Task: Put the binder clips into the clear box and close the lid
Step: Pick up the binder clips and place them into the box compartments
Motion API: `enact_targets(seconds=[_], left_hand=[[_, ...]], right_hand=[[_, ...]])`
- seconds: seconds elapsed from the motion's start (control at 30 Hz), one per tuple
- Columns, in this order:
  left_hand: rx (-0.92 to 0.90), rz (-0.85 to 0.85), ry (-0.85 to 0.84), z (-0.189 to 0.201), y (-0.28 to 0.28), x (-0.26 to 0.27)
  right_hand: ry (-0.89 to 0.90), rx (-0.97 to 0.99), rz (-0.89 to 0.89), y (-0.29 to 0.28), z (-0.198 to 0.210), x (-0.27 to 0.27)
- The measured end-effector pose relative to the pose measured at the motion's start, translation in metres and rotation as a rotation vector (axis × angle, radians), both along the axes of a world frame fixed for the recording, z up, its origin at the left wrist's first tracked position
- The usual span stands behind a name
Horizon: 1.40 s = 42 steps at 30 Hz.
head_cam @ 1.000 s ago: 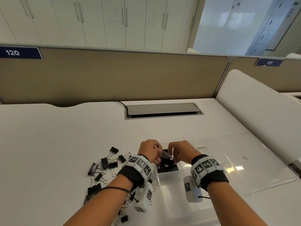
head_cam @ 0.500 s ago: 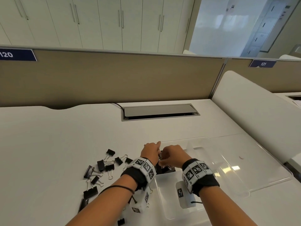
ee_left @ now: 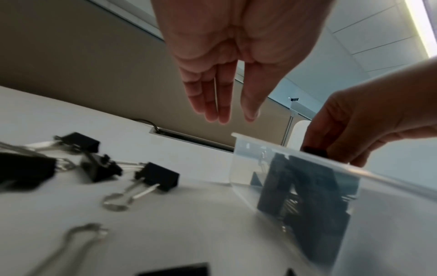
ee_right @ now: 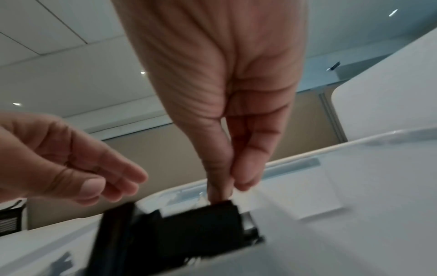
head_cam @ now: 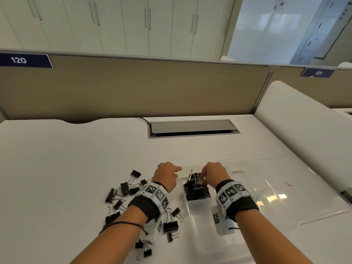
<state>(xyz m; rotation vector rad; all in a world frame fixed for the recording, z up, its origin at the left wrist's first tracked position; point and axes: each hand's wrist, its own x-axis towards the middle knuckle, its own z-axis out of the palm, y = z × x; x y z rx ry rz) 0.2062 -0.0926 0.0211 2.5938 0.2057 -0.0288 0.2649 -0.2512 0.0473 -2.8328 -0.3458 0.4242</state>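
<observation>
**Risk of spill while seating a clip**

Lower left of the head view: loose binder clips (head_cam: 125, 189) on the desk. Centre: left hand (head_cam: 165, 176), fingers straight, empty. Right of centre: right hand (head_cam: 213, 174) pinching a clip (ee_right: 203, 222) atop the stack in the clear box (head_cam: 198, 223) (lid (head_cam: 289, 189) open); careless release could topple it.

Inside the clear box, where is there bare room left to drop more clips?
The clear box is bare along its near half, below the black stack of binder clips. Its far left corner is crowded: the right hand pinches a clip there. The left hand hovers outside.
</observation>
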Motion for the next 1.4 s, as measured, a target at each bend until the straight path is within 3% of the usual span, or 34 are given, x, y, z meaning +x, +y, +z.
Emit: enact_targets(seconds=[0.33,0.47,0.57,0.67,0.8,1.03,1.2,1.4], left_hand=[[0.0,0.225,0.105,-0.008,0.073,-0.075],[-0.017,0.312,0.215,-0.012,0.094,-0.114],[-0.026,0.39,0.276,-0.015,0.098,-0.14],[-0.015,0.476,0.322,-0.017,0.095,-0.16],[-0.037,0.493,0.304,-0.025,0.084,-0.178],[-0.053,0.521,0.196,-0.032,0.081,-0.182],[-0.017,0.438,0.263,-0.032,0.089,-0.171],[0.078,0.342,0.321,-0.033,0.093,-0.164]], right_hand=[[0.073,-0.163,0.116,0.021,0.007,-0.004],[-0.045,-0.046,0.131,0.038,0.026,-0.025],[-0.11,0.146,0.276,0.066,0.034,-0.069],[0.062,0.093,0.432,0.093,0.016,-0.107],[0.19,0.023,0.501,0.108,-0.019,-0.138],[0.132,0.004,0.656,0.131,-0.047,-0.193],[0.113,0.045,0.62,0.139,-0.053,-0.197],[0.185,0.192,0.442,0.135,-0.025,-0.155]])
